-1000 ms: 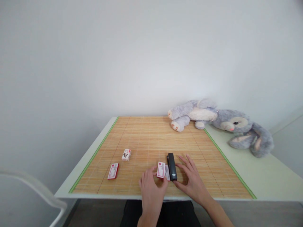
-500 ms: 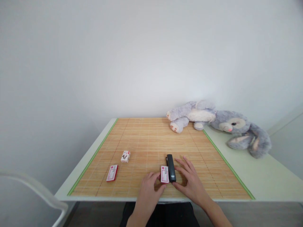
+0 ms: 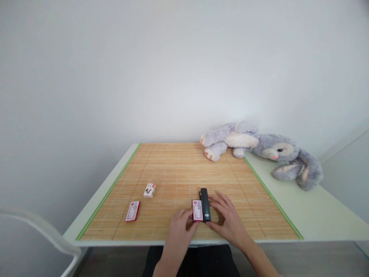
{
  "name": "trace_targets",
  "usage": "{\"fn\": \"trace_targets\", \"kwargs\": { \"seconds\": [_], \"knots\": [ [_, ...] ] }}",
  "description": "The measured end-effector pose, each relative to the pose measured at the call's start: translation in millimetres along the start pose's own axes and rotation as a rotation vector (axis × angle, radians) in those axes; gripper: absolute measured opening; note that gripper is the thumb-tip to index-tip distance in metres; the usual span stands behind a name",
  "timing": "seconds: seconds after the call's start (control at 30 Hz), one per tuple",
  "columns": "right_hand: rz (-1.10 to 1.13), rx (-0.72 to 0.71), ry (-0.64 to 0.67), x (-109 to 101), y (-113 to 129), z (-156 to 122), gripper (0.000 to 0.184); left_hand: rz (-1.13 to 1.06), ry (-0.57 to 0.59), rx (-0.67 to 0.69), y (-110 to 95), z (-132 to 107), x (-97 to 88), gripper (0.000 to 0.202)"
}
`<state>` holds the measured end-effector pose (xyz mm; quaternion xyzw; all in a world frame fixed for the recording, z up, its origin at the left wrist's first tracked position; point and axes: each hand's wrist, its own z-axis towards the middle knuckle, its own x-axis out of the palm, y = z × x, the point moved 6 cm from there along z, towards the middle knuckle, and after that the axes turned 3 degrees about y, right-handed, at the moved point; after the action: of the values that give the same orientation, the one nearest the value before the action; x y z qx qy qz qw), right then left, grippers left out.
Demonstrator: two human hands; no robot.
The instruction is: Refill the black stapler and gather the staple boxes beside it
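Note:
My left hand [image 3: 179, 227] reaches in from the near edge of the table, its fingers curled and pinched on the left side of a small red and white box [image 3: 197, 210]. This box lies flat against the left side of a black stapler [image 3: 205, 199] on the bamboo mat [image 3: 184, 169]. My right hand [image 3: 227, 218] rests just right of the stapler with fingers spread, its fingertips and thumb at the stapler's side and near end.
A second red and white box [image 3: 132, 211] and a small white box [image 3: 149, 190] lie on the mat's left part. A grey plush rabbit [image 3: 268, 150] lies at the table's [image 3: 311, 215] far right. A white chair back [image 3: 49, 236] stands at the lower left.
My left hand has laid the box down flat against the stapler's left side. Both hands stay close around the pair; the view has shifted slightly.

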<state>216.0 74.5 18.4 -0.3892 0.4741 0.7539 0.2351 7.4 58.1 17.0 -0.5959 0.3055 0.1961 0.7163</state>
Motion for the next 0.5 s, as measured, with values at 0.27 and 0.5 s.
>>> {"fn": "trace_targets", "kwargs": {
  "seconds": [0.27,0.5],
  "knots": [
    [0.011,0.001,-0.024,-0.6,-0.3,0.7,0.050,0.146,-0.136,-0.033,-1.6,-19.9,12.9,0.042],
    [0.007,0.003,-0.034,-0.2,-1.1,-0.4,0.049,0.410,-0.430,-0.129,54.6,-40.1,-69.7,0.049]
  ]
}}
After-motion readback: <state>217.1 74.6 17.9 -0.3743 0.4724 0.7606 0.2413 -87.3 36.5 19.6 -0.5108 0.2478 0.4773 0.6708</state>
